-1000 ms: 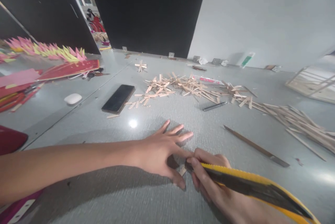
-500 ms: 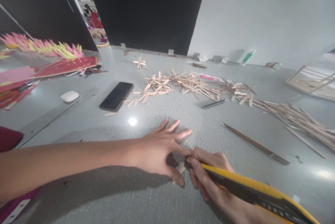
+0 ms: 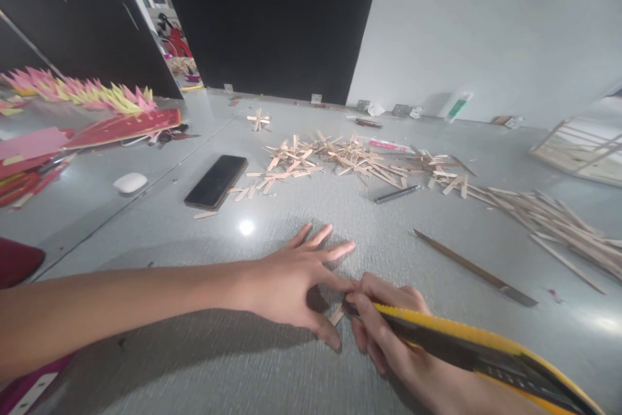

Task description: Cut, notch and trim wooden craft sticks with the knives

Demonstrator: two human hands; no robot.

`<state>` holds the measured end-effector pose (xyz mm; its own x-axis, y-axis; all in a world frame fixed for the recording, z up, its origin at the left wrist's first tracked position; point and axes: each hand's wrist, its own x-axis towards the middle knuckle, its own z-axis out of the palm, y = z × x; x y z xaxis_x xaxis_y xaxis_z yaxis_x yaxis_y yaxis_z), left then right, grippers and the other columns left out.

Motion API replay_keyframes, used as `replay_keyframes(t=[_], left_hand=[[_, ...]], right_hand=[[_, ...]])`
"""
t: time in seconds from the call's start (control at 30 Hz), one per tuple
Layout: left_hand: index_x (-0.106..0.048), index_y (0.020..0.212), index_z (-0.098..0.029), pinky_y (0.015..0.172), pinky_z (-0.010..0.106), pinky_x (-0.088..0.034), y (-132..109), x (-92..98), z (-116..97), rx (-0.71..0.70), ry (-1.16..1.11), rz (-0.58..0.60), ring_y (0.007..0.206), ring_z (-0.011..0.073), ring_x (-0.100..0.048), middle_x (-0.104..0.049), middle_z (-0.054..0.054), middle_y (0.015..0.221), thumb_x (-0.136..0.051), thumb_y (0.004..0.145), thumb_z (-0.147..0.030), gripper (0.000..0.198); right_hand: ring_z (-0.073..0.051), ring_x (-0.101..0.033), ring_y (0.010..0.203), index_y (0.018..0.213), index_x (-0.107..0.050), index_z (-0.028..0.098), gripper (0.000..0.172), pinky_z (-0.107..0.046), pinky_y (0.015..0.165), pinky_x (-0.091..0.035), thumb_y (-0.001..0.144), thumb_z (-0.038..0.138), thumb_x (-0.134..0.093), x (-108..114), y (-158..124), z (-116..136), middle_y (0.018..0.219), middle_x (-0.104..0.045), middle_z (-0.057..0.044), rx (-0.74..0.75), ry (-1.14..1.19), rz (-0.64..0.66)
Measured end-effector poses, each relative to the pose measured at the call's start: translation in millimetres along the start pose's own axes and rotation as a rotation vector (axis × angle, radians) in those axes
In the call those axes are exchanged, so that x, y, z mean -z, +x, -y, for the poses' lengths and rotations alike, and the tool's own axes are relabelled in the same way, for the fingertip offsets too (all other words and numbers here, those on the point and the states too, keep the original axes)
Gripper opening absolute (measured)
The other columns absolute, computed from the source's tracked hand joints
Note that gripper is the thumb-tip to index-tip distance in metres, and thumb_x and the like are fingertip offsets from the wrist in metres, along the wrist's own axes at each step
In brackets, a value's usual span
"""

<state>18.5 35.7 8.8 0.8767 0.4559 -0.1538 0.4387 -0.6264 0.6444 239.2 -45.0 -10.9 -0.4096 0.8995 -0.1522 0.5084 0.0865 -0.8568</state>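
My left hand (image 3: 294, 285) lies on the grey tabletop (image 3: 194, 363) with its fingers spread. A short, light wooden strip (image 3: 337, 316) shows between its thumb and index finger, partly hidden. My right hand (image 3: 389, 327) grips a yellow-and-black utility knife (image 3: 451, 340) near its front end, beside the left index fingertip. The knife's tip is covered by my fingers, so I cannot tell whether it touches the strip. Beyond both hands lies a loose heap of short wooden pieces (image 3: 350, 156).
A phone (image 3: 216, 180), a white case (image 3: 130, 182) and a pen (image 3: 398, 193) lie around. To the right are a pointed blade (image 3: 471, 264), long wooden strips (image 3: 549, 214) and a wooden frame (image 3: 578, 149). Pink-and-yellow paper (image 3: 78, 91) and a red board (image 3: 126, 128) sit at left.
My left thumb has shifted very slightly toward me. Both hands otherwise keep nearly the same place, with the knife still in the right; the whole view has moved a little.
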Motion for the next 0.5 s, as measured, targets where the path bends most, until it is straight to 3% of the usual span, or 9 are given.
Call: replay_keyframes(t=[0.17,0.5], left_hand=[[-0.057,0.145,-0.048,0.118,0.076,0.003,0.6,1.4,-1.2,0.01,0.015,0.016,0.155,0.0453,0.01,-0.011,0.006,0.174,-0.082,0.078,-0.065,0.073],[-0.061,0.142,-0.046,0.118,0.076,0.003,1.1,1.8,-1.9,0.013,0.01,0.022,0.155,0.0454,0.01,-0.013,0.007,0.174,-0.082,0.079,-0.064,0.069]], right_hand=[[-0.016,-0.056,0.049,0.08,-0.052,0.026,0.045,-0.045,0.078,-0.046,0.109,0.051,-0.028,2.8,1.7,4.6,0.054,-0.057,0.007,0.033,-0.106,0.009],[-0.017,-0.056,0.056,0.079,-0.053,0.027,0.041,-0.042,0.076,-0.046,0.108,0.049,-0.035,-2.4,-0.3,-3.8,0.064,-0.062,0.006,0.011,-0.11,-0.024]])
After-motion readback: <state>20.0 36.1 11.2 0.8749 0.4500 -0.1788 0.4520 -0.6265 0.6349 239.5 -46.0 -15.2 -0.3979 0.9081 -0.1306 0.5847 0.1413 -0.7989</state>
